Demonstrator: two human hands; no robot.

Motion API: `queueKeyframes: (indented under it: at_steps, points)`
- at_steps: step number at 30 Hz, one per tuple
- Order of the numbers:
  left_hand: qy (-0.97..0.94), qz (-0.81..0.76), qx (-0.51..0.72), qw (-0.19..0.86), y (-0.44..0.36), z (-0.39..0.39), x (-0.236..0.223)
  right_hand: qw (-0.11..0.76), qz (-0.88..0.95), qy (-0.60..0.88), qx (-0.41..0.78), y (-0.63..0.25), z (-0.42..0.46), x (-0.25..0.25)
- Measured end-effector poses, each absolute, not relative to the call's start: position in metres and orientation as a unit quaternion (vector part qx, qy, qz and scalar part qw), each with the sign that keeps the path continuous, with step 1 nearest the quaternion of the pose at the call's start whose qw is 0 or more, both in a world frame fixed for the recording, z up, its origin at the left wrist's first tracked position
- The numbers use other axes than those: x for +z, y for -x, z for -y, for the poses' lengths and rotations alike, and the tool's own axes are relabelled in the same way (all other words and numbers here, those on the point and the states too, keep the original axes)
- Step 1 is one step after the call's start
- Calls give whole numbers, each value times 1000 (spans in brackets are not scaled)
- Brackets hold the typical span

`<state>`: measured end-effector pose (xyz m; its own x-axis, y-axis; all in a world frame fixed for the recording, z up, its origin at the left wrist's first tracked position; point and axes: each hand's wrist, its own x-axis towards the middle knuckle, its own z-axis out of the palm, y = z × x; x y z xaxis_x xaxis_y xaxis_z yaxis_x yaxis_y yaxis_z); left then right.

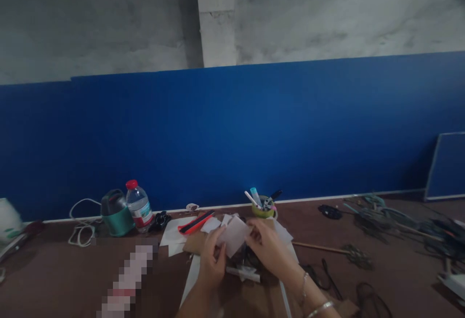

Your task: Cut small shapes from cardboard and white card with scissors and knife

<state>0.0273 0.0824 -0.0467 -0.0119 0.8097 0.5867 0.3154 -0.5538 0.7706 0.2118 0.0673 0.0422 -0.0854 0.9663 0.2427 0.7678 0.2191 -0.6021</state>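
Note:
Both my hands hold a small white sheet of paper [234, 234] above the brown table [65, 269]. My left hand [211, 260] pinches its lower left edge with closed fingers. My right hand [267, 248] grips its right side, fingers curled. Under the hands lie more white paper pieces [174, 233], a piece of cardboard [194, 243] and a small white object [244, 273]. A red and black tool [196, 222] rests on the papers just beyond my left hand.
A water bottle with a red cap [138, 205] and a green container [115, 213] stand at the back left beside a white cable [83, 231]. A yellow-green cup of pens [263, 204] stands behind my hands. Tangled cables [395, 223] cover the right side. A blue partition [232, 134] backs the table.

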Motion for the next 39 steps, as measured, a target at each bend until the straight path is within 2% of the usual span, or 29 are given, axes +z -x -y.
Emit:
queueKeyframes:
  at_steps: [5,8,13,18,24,33,39]
  points:
    - [-583,-386,618,358,-32,-83,-49,336,715,586,180,-216,-78,35]
    - [-547,-383,630,397,-32,-84,-48,381,694,572,215,-219,-83,33]
    - [-539,-413,622,388,-29,-85,-49,383,681,552,291,-220,-85,29]
    - [-548,-450,605,362,-26,-89,-55,347,693,580,252,-219,-82,29]
    - [-567,-444,615,323,-27,-88,-50,363,663,605,250,-219,-73,39]
    - [-569,-438,611,332,-26,-86,-45,375,687,582,222,-221,-78,40]
    - [-615,-464,597,224,-24,-85,-42,396,658,617,174,-227,-83,29]
